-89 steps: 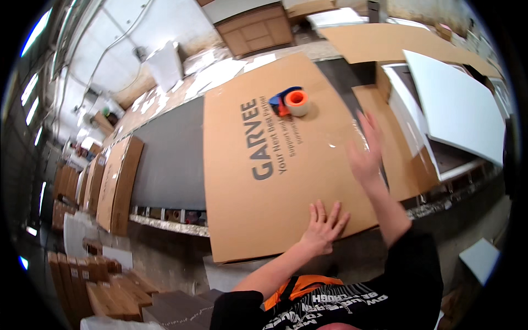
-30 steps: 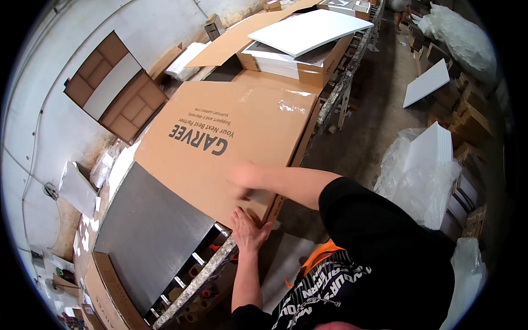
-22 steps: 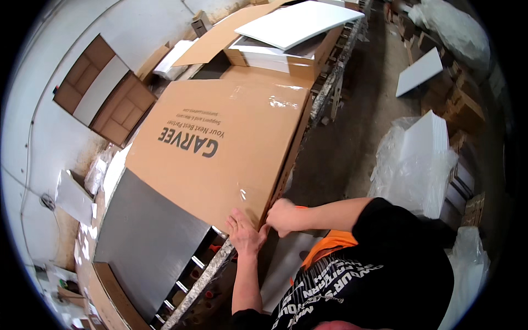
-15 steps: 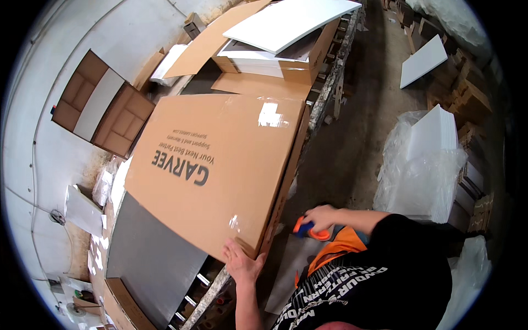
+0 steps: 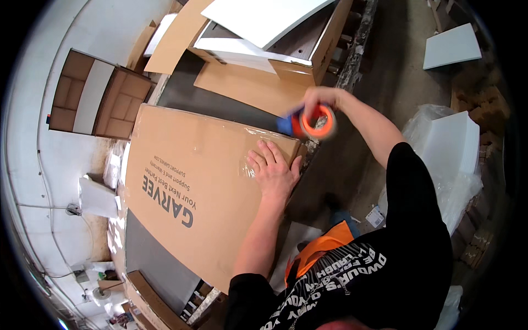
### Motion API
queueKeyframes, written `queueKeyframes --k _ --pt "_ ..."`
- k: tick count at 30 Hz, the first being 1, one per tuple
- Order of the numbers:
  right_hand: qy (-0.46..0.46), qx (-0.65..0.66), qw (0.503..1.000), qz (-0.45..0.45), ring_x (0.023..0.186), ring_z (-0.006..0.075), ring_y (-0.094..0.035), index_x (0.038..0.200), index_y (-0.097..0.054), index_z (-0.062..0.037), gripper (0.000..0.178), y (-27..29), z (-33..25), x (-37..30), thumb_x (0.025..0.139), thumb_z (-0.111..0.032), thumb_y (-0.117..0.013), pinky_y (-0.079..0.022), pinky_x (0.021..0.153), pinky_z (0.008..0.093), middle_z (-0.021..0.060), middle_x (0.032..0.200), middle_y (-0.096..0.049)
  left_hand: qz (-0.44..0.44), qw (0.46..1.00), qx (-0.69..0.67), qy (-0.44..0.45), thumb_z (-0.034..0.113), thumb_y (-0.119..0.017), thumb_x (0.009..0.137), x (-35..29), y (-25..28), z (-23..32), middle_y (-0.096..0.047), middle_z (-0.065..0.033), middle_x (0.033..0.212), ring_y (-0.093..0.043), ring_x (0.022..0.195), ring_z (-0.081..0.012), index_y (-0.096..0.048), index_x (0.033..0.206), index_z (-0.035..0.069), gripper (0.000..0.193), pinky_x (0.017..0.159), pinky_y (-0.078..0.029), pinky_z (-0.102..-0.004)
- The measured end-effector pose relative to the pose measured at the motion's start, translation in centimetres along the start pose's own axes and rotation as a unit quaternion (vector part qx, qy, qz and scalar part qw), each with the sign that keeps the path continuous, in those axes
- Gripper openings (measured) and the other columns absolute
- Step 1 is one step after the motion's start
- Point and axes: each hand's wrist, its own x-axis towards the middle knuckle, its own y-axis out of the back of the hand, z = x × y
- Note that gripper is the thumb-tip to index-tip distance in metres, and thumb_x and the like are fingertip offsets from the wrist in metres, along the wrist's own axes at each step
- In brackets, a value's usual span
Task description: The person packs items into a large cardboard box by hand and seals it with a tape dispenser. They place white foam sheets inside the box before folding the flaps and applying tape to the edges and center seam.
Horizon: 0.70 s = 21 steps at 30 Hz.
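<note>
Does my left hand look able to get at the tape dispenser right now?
Probably yes: the left hand rests on the carton near the tape dispenser, with nothing visible between them, though the right hand has hold of it.

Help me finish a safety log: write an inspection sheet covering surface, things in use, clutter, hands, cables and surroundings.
Surface: dark bench, partly covered.
Things in use: brown carton, flat; tape dispenser, blurred.
Clutter: paper on the floor; white boards in plastic.
Hands: left hand on the carton; right hand gripping the tape dispenser.
Cables: thin cables along the wall.
Surroundings: open box, a loose panel lying across it.
</note>
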Motion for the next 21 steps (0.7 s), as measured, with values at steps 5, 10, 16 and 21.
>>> queueKeyframes --k 5,10,16,21 --pt "0.049 -0.067 0.996 -0.03 0.09 0.0115 -0.066 0.118 -0.066 -0.0019 0.054 -7.6 5.3 -9.2 0.066 -0.012 -0.079 -0.051 0.084 0.0268 0.0083 0.102 -0.072 0.0 1.0 0.015 0.012 0.054 -0.062 0.082 -0.8 0.6 -1.1 -0.044 -0.0302 0.139 -0.044 0.12 -0.0572 -0.049 0.132 -0.007 0.08 0.103 -0.033 -0.0628" --pt "0.094 0.212 0.951 0.205 0.09 0.0068 -0.061 0.125 -0.061 0.0008 0.056 -22.1 9.8 -10.1 0.072 -0.01 -0.075 -0.048 0.084 0.0234 0.0064 0.105 -0.069 -0.226 0.957 -0.18 0.034 0.049 -0.065 0.081 6.3 6.5 -1.5 -0.052 -0.0166 0.136 -0.055 0.111 -0.0386 -0.06 0.12 0.002 0.061 0.097 -0.04 -0.0556" --pt "0.149 0.106 0.929 0.322 0.081 0.0066 -0.058 0.123 -0.057 0.0081 0.056 -26.7 8.5 -7.7 0.072 -0.009 -0.072 -0.046 0.076 0.0211 0.0078 0.092 -0.065 -0.246 0.8 0.112 -0.536 0.033 -0.061 0.082 9.5 2.1 3.0 -0.063 -0.0051 0.115 -0.067 0.089 -0.0252 -0.074 0.093 0.018 0.022 0.101 -0.038 -0.0492" --pt "0.122 0.052 0.909 0.395 0.074 0.0065 -0.056 0.124 -0.055 0.0097 0.058 -29.3 8.9 -7.9 0.072 -0.011 -0.07 -0.047 0.069 0.0227 0.0121 0.089 -0.064 -0.258 0.818 0.151 -0.491 0.034 -0.053 0.088 9.3 1.7 0.9 -0.06 0.0034 0.129 -0.055 0.121 -0.023 -0.075 0.095 0.028 0.024 0.111 -0.028 -0.0485"
